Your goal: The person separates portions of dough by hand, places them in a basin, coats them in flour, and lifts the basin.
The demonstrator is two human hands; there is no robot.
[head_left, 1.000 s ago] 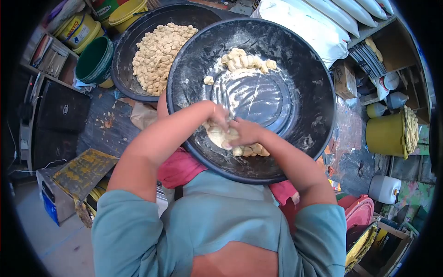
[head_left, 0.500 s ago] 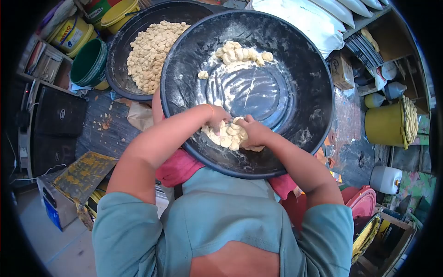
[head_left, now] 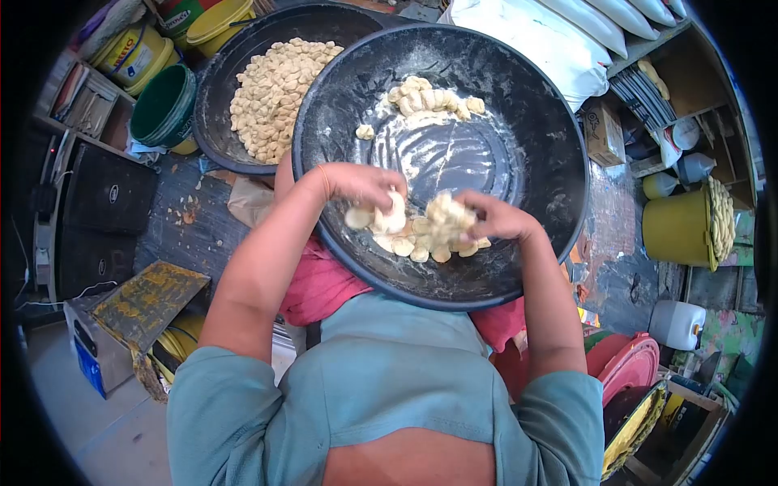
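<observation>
1. The left hand [head_left: 365,186] is hanging over the near-left part of the black basin [head_left: 541,174], its grip curling with fingers partly spread above pale dough pieces [head_left: 391,217]; blur is hiding whether it is clasping or releasing them.
2. The right hand [head_left: 498,217] is hovering inside the basin's near side, its grip bending, thumb and fingers apart, at the side of a blurred dough clump [head_left: 450,215]; whether it is pinching this I cannot tell.
3. Below both hands, loose dough rounds [head_left: 420,247] are lying on the basin's near inner slope.
4. Across the basin's floor, streaked flour [head_left: 413,154] is showing.
5. Toward the basin's far side, a dough row [head_left: 429,99] is lying, with a lone dough piece [head_left: 365,131] sitting apart to its left.
6. Under the basin's near-left rim, a pink cloth [head_left: 324,282] is showing.
7. Left of the basin, a second basin [head_left: 217,121] is holding a large dough pile [head_left: 279,97].
8. Right of the basin, a yellow bucket [head_left: 677,228] is standing.
9. Beyond the basin's far-right rim, white sacks [head_left: 539,49] are lying.
</observation>
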